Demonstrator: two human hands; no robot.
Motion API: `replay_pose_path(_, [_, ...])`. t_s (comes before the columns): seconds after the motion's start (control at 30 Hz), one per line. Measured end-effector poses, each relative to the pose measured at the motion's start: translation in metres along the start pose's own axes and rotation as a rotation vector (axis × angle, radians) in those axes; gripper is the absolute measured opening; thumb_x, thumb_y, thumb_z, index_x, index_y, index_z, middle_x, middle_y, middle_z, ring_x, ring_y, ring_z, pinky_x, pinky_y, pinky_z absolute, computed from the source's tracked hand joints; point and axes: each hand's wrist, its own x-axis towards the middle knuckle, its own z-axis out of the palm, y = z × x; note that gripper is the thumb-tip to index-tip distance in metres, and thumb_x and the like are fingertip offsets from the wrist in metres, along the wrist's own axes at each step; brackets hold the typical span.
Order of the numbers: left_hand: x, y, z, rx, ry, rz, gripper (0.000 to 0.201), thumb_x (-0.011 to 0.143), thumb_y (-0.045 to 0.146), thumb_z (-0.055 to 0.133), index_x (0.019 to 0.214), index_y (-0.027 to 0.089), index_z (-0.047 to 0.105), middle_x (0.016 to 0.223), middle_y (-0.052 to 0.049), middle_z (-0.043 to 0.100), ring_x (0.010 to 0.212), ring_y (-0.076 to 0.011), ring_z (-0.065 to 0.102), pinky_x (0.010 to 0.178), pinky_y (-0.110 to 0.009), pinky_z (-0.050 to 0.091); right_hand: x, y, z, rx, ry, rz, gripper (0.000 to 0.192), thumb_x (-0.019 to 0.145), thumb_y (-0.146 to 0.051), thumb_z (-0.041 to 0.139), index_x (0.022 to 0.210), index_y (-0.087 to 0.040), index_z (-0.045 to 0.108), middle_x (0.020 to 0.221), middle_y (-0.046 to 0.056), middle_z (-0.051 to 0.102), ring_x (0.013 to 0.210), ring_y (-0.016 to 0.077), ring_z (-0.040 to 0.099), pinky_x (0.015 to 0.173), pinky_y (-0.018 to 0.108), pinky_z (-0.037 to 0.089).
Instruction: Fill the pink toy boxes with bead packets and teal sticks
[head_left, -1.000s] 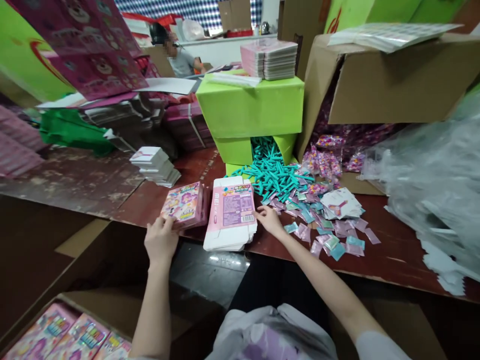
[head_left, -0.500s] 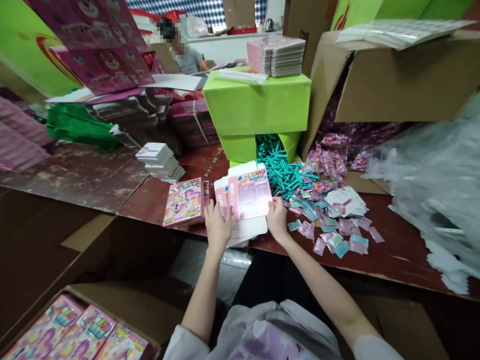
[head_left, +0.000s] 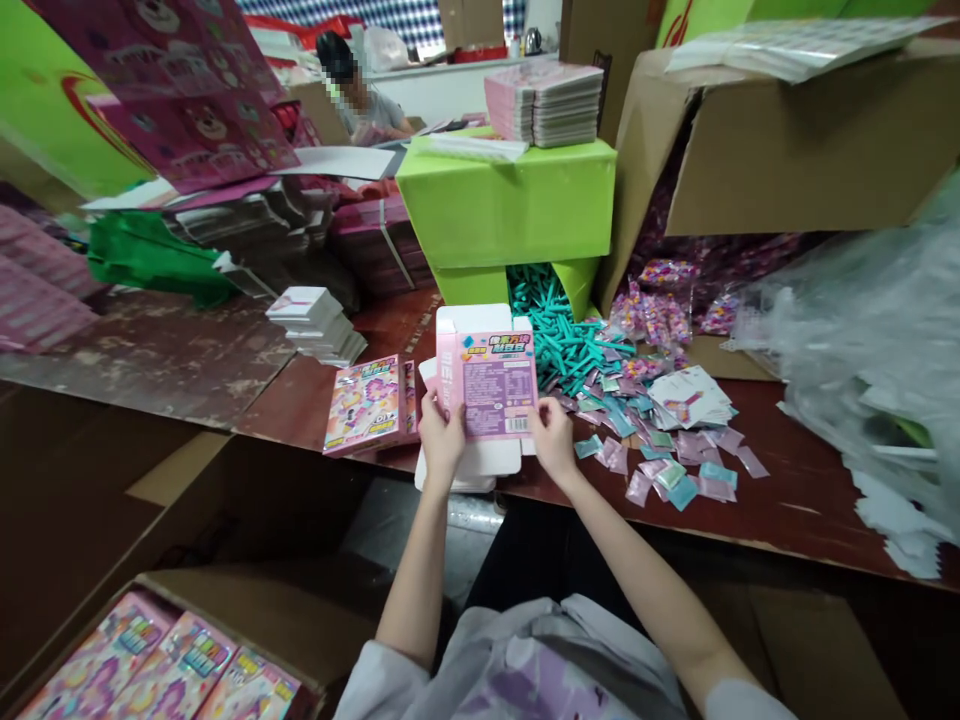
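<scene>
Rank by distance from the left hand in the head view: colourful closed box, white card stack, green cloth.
From the left hand:
1. Colourful closed box, just left on the table.
2. White card stack, farther left and back.
3. Green cloth, far left.

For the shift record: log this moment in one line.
left hand: grips flat pink carton | right hand: grips same carton | finished box: beside, on table
</scene>
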Motion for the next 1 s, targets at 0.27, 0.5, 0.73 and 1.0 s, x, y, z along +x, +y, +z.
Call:
replay_pose_path(0.27, [-0.089, 0.091, 0.014, 0.005, -0.135, 0.079, 0.046, 0.080, 0.039, 0.057, 0.120, 0.016, 0.052, 0.103, -0.009, 0.066, 0.090, -0.0240, 0.061, 0.081, -0.034, 0.046, -0.028, -0.048, -0.062, 0.501, 0.197, 0.098, 0.045, 0.081, -0.056, 0.052, 0.104, -0.019, 0.061, 0.097, 0.005, 0.066, 0.093, 0.0209, 0.062, 0.080, 0.034, 0.050])
replay_pose_path(0.5, [-0.125, 0.060, 0.038, -0.475, -0.827, -0.406, 0.047, 0.077, 0.054, 0.060, 0.079, 0.008, 0.068, 0.076, -0.010, 0.069, 0.072, -0.0221, 0.063, 0.070, -0.032, 0.050, -0.077, -0.012, -0.135, 0.084, 0.370, 0.167, 0.034, 0.076, -0.049, 0.066, 0.071, -0.016, 0.058, 0.063, -0.001, 0.057, 0.060, 0.0129, 0.051, 0.057, 0.024, 0.041])
replay_pose_path(0.73, [-0.149, 0.021, 0.048, -0.615, -0.751, -0.271, 0.080, 0.075, 0.034, 0.069, 0.144, 0.026, 0.029, 0.147, -0.008, 0.040, 0.128, -0.0248, 0.045, 0.107, -0.036, 0.035, -0.139, 0.017, -0.153, 0.208, 0.165, 0.384, 0.060, 0.073, -0.034, 0.070, 0.127, -0.023, 0.047, 0.113, 0.007, 0.063, 0.087, 0.0199, 0.063, 0.076, 0.030, 0.050])
replay_pose_path(1.0, [-0.157, 0.003, 0.050, -0.667, -1.081, -0.432, 0.091, 0.075, 0.029, 0.067, 0.148, 0.029, 0.013, 0.143, -0.010, 0.043, 0.124, -0.0274, 0.050, 0.103, -0.040, 0.040, -0.126, 0.040, -0.149, 0.039, 0.330, 0.218, 0.021, 0.076, -0.039, 0.061, 0.084, -0.020, 0.066, 0.095, 0.006, 0.065, 0.088, 0.0227, 0.060, 0.082, 0.034, 0.048])
